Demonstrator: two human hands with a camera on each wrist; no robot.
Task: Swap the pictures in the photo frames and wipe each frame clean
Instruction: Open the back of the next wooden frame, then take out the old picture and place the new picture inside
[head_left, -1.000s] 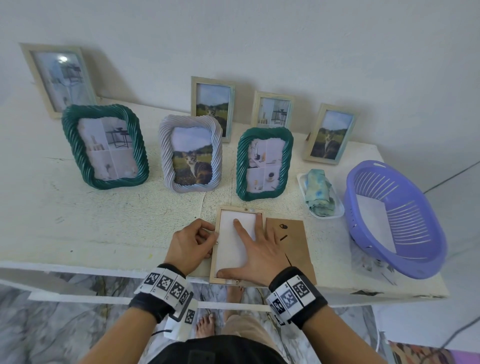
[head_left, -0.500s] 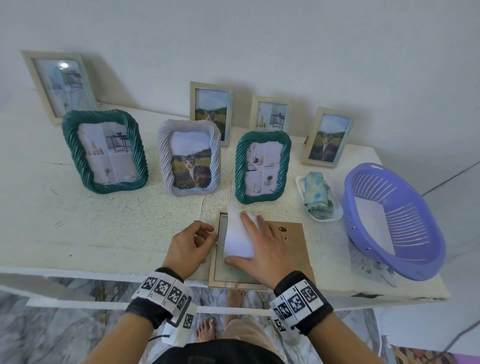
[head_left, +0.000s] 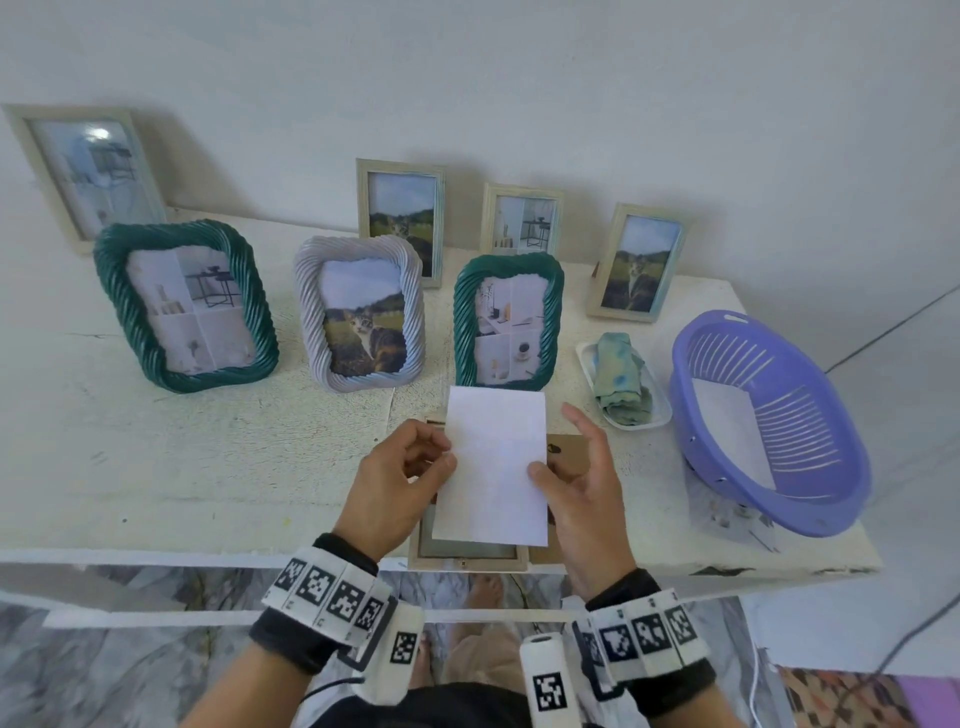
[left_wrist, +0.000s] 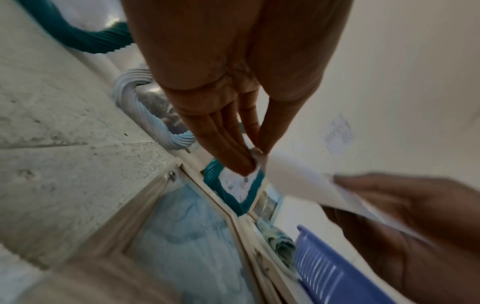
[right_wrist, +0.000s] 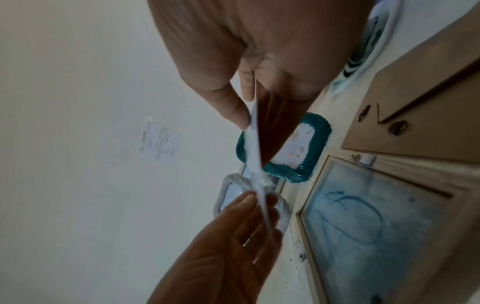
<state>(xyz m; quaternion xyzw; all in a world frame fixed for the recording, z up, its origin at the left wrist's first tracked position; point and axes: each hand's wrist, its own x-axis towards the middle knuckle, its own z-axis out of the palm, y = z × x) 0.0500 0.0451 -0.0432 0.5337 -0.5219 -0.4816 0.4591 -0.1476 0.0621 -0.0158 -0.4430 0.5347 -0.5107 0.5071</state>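
A picture (head_left: 493, 467), white back toward me, hangs upright above the table between both hands. My left hand (head_left: 449, 460) pinches its left edge between thumb and fingers (left_wrist: 249, 164). My right hand (head_left: 556, 467) holds the right edge, thumb (right_wrist: 233, 111) in front and fingers behind. Below it a pale wooden frame (head_left: 467, 553) lies face down at the table's front edge, its glass (right_wrist: 363, 216) bare. The brown backing board (head_left: 569, 452) lies just right of the frame.
Several framed pictures stand behind, the nearest a green twisted frame (head_left: 506, 319) and a grey one (head_left: 358, 317). A folded cloth (head_left: 621, 384) rests in a white dish. A purple basket (head_left: 779, 483) holding a sheet sits at the right.
The picture was lying flat in the frame under my right hand. The right hand peeled it up, and now both hands hold it upright above the frame.
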